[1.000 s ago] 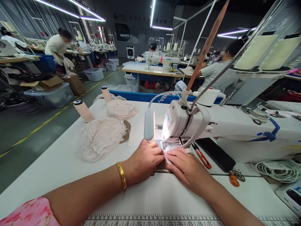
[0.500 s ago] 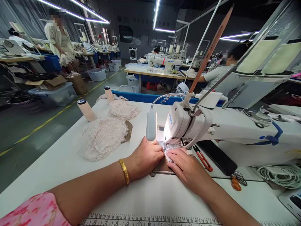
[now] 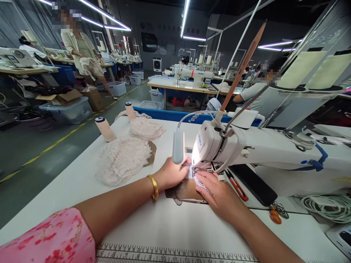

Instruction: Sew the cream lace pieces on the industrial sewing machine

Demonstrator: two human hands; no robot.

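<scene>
My right hand (image 3: 215, 186) lies with its fingers outstretched over a strip of white lace (image 3: 199, 182) beside the needle of a white sewing machine (image 3: 211, 140). At the left of the needle is my left hand (image 3: 171, 173), thumb and forefinger apart; a small grey lamp (image 3: 178, 147) hides part of its fingers. Below the hands, a brown flat piece (image 3: 184, 189) shows at the machine bed. Two piles of cream lace pieces, a larger one (image 3: 122, 160) and a smaller one (image 3: 146, 128), rest on the table to the left.
Two thread cones (image 3: 105, 129) (image 3: 129, 110) stand by the lace. Orange-handled thread snips (image 3: 238, 187), a black phone (image 3: 255, 184) and keys (image 3: 276, 212) lie right of the machine. A printed ruler (image 3: 170, 253) runs along the front edge. Co-workers (image 3: 82, 51) are farther off.
My left hand has moved forward beside the needle, its thumb parting from the fingers and more of the brown piece uncovered. My right hand stays on the lace. The standing person has shifted stance.
</scene>
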